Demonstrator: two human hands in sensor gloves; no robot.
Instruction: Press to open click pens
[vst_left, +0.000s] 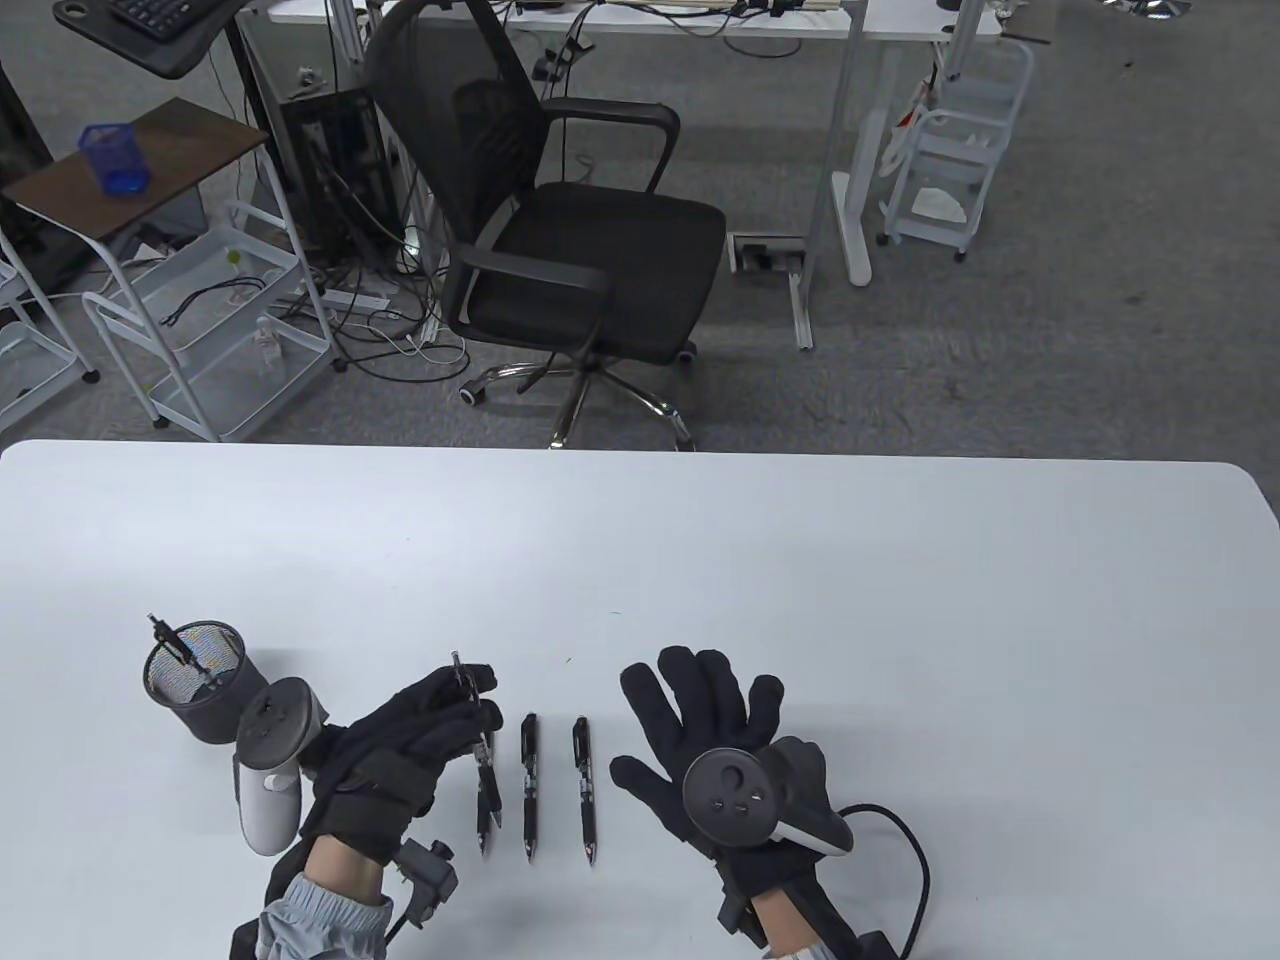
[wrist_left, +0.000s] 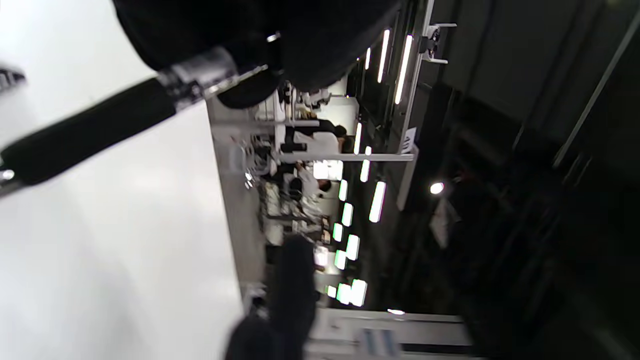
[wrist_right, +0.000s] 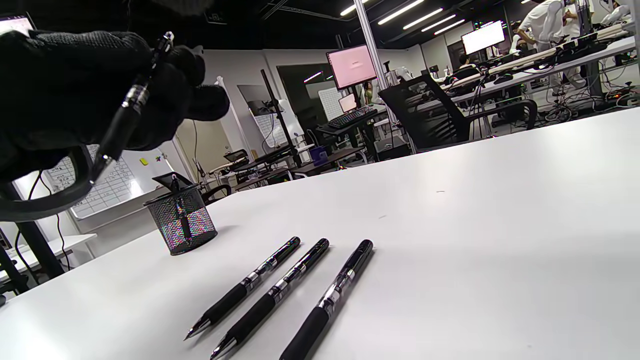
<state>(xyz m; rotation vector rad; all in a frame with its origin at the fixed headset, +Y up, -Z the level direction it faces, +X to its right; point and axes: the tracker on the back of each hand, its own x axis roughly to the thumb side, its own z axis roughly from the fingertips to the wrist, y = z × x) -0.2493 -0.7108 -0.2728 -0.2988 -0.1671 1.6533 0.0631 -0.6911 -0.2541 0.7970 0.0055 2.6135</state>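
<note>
My left hand (vst_left: 430, 720) grips a black click pen (vst_left: 468, 695) and holds it above the table, clicker end pointing away. The same hand (wrist_right: 75, 90) and pen (wrist_right: 125, 115) show in the right wrist view, and the pen's grip (wrist_left: 100, 125) shows up close in the left wrist view. Three more black click pens lie side by side on the white table (vst_left: 700, 560): left (vst_left: 488, 810), middle (vst_left: 528, 790), right (vst_left: 584, 790). My right hand (vst_left: 690, 720) rests flat and open on the table just right of them, holding nothing.
A black mesh pen holder (vst_left: 200, 680) with one pen (vst_left: 175, 640) in it stands at the left, beside my left hand's tracker. It also shows in the right wrist view (wrist_right: 182, 225). An office chair (vst_left: 580, 240) stands beyond the table's far edge.
</note>
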